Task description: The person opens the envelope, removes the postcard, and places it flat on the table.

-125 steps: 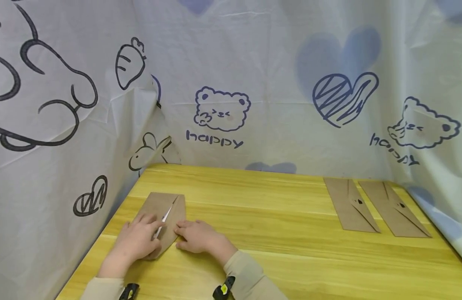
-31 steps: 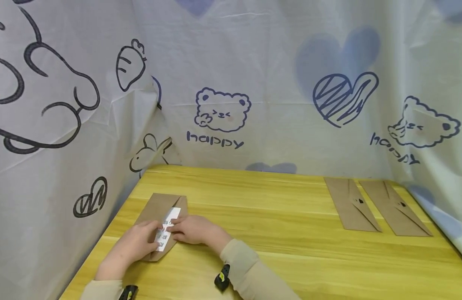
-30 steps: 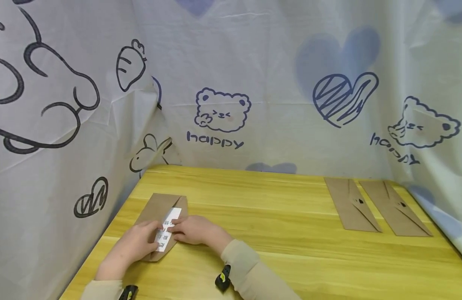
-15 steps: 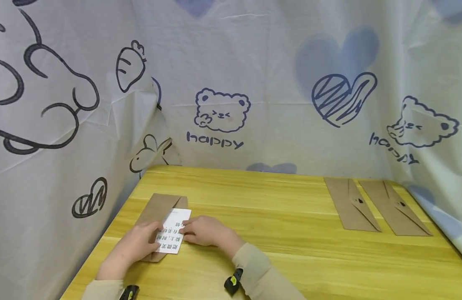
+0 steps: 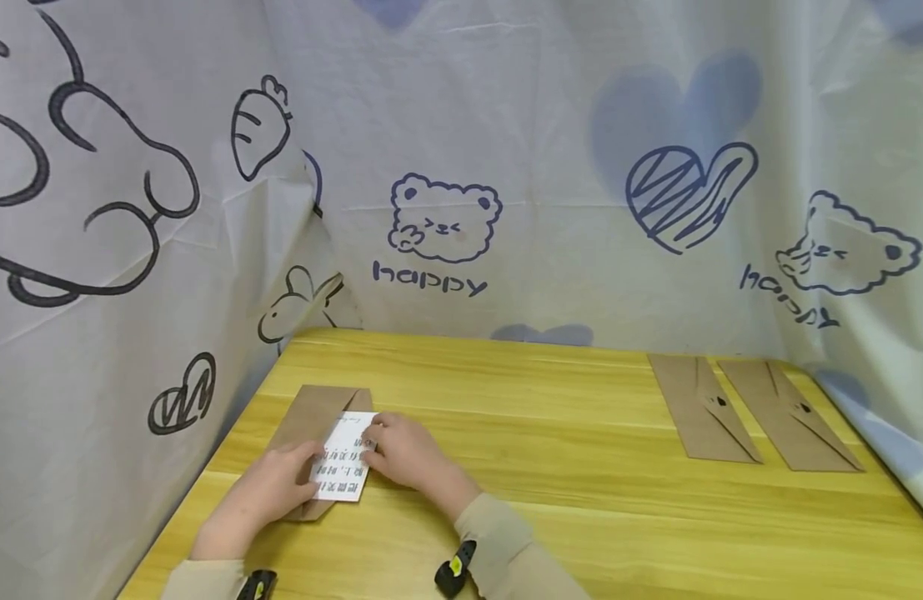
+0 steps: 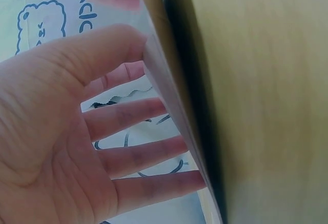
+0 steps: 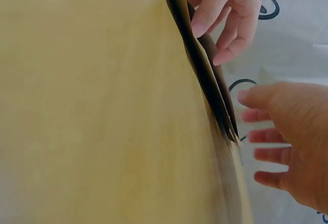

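In the head view a brown paper envelope (image 5: 311, 411) lies at the left of the table, its flap folded toward the right. A white card (image 5: 343, 477) with printed characters sticks out of its slanted opening, over the flap. My left hand (image 5: 269, 483) rests on the envelope, fingertips and thumb at the card's left part. The left wrist view shows the left hand's fingers (image 6: 148, 155) extended and spread against the paper. My right hand (image 5: 408, 450) is at the card's right edge; the right wrist view shows its fingers (image 7: 271, 155) loosely spread, gripping nothing.
Two more brown envelopes (image 5: 704, 417), each with a small dark mark, lie side by side at the right of the wooden table (image 5: 521, 467). White cloth (image 5: 536, 250) with drawings hangs behind and along both sides. Black straps (image 5: 455, 568) sit on both wrists.
The white card has come out of the envelope toward the right, drawn by my right hand. In the last half second that hand has shifted slightly up; the left hand has stayed put.
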Demonstrator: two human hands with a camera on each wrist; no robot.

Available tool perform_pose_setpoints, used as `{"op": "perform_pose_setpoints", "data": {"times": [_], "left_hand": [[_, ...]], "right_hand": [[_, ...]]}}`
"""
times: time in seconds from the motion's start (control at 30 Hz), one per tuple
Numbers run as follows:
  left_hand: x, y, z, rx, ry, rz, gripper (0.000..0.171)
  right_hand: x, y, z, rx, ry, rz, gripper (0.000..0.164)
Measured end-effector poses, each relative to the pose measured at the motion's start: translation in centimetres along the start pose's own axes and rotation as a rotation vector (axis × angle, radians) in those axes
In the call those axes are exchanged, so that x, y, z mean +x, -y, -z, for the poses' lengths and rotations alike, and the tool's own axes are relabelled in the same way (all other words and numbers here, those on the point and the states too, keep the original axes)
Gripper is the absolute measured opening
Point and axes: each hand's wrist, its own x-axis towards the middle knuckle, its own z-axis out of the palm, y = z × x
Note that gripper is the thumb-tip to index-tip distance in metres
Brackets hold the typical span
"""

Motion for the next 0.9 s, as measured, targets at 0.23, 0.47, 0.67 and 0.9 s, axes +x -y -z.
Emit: {"op": "perform_pose_setpoints", "data": {"times": [0.23, 0.47, 0.67, 0.9], "left_hand": [[0.0, 0.0, 0.0, 0.003, -0.017, -0.013, 0.046], [-0.1, 0.0, 0.0, 0.003, -0.022, -0.007, 0.043], [0.0, 0.1, -0.1, 0.011, -0.022, -0.007, 0.042], [0.0, 0.0, -0.1, 0.010, -0.024, -0.003, 0.044]], "right_hand": [[2.1, -0.5, -0.4, -0.072, 0.024, -0.207, 0.052], [3.0, -0.8, -0.8, -0.103, 0.103, -0.271, 0.062], [3.3, -0.5, -0.9, -0.100, 0.146, -0.290, 0.066], [3.7, -0.4, -1.2, -0.069, 0.149, -0.309, 0.070]]}}
